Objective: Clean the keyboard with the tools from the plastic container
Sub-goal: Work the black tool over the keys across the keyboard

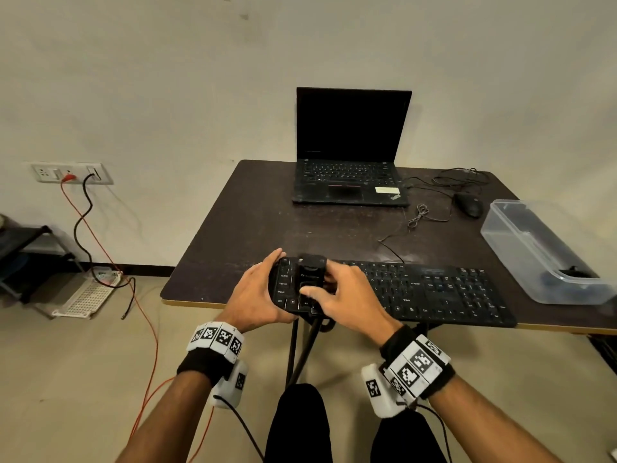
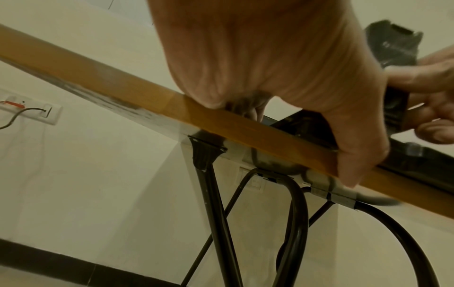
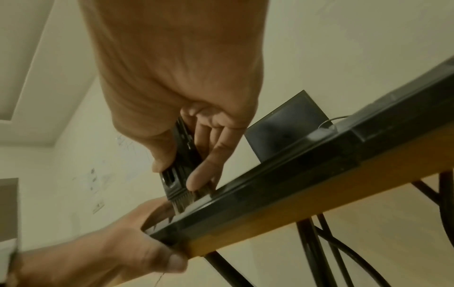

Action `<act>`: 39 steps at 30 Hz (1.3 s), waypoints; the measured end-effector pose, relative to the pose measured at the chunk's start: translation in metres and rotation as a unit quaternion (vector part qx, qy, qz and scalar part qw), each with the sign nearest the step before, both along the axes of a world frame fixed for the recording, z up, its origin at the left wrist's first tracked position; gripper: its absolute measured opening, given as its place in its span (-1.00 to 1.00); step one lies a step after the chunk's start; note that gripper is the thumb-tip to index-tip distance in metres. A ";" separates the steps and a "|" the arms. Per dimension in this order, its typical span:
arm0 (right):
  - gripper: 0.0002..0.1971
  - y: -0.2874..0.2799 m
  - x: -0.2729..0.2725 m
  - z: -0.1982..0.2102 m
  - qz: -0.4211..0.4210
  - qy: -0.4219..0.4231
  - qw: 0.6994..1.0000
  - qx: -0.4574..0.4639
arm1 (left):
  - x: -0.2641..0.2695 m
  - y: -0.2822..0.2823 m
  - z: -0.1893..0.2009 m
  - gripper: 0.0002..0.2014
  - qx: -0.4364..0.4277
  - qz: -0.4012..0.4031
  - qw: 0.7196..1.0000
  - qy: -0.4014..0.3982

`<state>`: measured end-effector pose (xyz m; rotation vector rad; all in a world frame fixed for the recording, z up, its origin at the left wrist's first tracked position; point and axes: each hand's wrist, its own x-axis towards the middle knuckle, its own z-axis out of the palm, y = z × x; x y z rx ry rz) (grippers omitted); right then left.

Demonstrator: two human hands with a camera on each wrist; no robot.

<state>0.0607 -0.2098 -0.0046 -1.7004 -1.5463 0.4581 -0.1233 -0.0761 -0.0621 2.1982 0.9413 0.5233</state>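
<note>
A black keyboard (image 1: pixel 434 292) lies along the near edge of the dark table (image 1: pixel 240 228). My left hand (image 1: pixel 258 292) grips the keyboard's left end (image 3: pixel 221 211), thumb at its front edge. My right hand (image 1: pixel 344 295) holds a flat black brush (image 1: pixel 312 272) upright over the leftmost keys, thumb on one side and fingers on the other. In the right wrist view the brush (image 3: pixel 181 161) has its bristles down on the keys. The left wrist view shows the brush (image 2: pixel 393 44) past my left hand (image 2: pixel 282 68). The clear plastic container (image 1: pixel 521 242) stands at the right.
An open black laptop (image 1: pixel 350 152) sits at the back of the table, with a black mouse (image 1: pixel 469 204) and loose cables to its right. Something dark lies in the container's near end. Black table legs (image 2: pixel 213 203) stand below. Wall sockets and cables are at the left.
</note>
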 end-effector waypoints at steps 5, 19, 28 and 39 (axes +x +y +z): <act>-0.59 -0.005 0.006 -0.001 -0.006 -0.032 0.999 0.007 | 0.001 0.000 0.000 0.39 0.005 -0.001 1.000 0.002; -0.64 -0.033 0.011 -0.005 0.033 -0.017 0.999 -0.007 | -0.001 -0.003 0.003 0.35 0.010 0.003 1.000 0.006; -0.69 -0.044 0.018 -0.003 0.037 -0.005 0.999 -0.008 | -0.001 -0.006 0.004 0.34 0.023 0.004 1.000 0.018; -0.69 -0.045 0.035 -0.002 -0.042 -0.015 0.999 0.007 | 0.001 -0.004 0.006 0.34 0.034 0.002 0.999 0.025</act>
